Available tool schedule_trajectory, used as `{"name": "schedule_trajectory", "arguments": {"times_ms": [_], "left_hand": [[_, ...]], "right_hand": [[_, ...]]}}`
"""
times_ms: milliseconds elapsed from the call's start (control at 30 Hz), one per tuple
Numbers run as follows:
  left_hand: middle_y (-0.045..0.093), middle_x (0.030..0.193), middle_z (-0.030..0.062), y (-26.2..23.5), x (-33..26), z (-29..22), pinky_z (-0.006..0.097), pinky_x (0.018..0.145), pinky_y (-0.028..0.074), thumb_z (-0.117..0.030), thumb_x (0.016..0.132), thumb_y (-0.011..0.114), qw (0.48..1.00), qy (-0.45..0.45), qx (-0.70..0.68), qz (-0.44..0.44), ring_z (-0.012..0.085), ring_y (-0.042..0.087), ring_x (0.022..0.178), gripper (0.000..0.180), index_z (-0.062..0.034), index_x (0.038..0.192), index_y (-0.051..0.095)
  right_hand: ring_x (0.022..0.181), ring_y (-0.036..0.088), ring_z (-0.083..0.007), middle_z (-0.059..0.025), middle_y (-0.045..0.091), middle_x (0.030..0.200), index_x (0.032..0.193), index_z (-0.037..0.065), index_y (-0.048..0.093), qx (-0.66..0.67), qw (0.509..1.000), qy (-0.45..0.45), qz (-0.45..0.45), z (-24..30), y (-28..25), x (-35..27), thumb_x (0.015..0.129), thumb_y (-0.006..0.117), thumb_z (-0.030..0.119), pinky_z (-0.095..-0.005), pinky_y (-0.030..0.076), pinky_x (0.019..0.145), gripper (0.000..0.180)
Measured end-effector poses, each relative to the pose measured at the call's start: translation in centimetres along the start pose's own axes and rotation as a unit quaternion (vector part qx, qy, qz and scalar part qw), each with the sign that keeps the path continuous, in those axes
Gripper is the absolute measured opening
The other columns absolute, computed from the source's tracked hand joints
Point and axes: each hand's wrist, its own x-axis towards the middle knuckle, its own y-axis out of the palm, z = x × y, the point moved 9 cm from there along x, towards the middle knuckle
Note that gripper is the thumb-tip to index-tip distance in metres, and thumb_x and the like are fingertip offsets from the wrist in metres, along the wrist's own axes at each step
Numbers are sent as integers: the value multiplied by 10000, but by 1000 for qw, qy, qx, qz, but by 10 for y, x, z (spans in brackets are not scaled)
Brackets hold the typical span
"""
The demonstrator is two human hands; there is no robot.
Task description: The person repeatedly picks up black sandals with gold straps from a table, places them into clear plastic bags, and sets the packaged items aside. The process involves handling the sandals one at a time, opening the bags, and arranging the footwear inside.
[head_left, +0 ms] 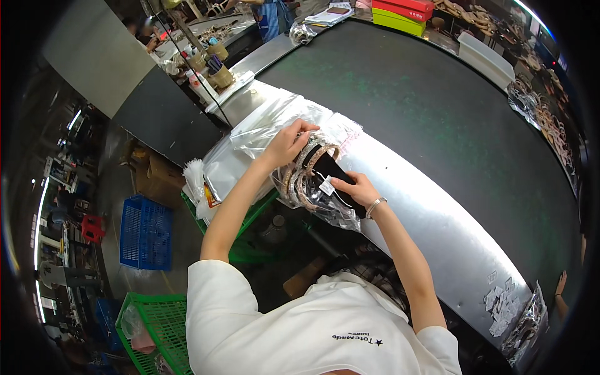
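Note:
My right hand (357,189) grips a black-soled sandal (330,167) by its near end, with a small white tag (327,185) beside the thumb. Glittery straps (303,178) in silver and rose-gold tones lie along the sole's left side. Over the far end of the straps, my left hand (289,144) has its fingers curled and closed. What those fingers pinch is hidden. Crumpled clear plastic (340,216) hangs below the straps and sole; I cannot tell whether it encloses them. Flat clear plastic bags (265,122) lie stacked beyond my left hand.
A dark green belt (400,94) runs beyond the metal ledge (419,187). White paper tags (501,306) lie at the ledge's right end beside a wrapped bundle (528,328). Green (156,325) and blue crates (145,232) stand on the left. Another person's hand (560,284) shows at far right.

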Motion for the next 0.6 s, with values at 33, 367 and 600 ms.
{"name": "schedule_trajectory", "arguments": {"times_ms": [33,367,600], "left_hand": [[633,1063,140,-4,-1,-1,329,821,463,-138,937,439,1000,10,-13,-21,229,609,942,169,0,1007,507],[581,1161,163,18,-2,-43,385,944,417,-147,934,476,997,55,3,-50,311,548,1087,182,6,1023,520],[568,1224,78,83,-36,-174,417,1074,298,-138,773,653,909,370,189,-18,216,497,1194,157,-104,854,523]], "right_hand": [[642,533,-87,-41,615,772,912,-29,626,39,998,10,-38,-3,-2,0,794,698,395,-259,435,587,445],[694,567,-121,-47,628,739,910,-27,631,76,980,-51,-179,-19,-29,7,781,703,362,-291,459,618,415],[737,582,-105,-48,637,838,1016,-8,597,150,935,-197,-254,36,-73,-34,854,642,199,-249,482,659,267]]}}
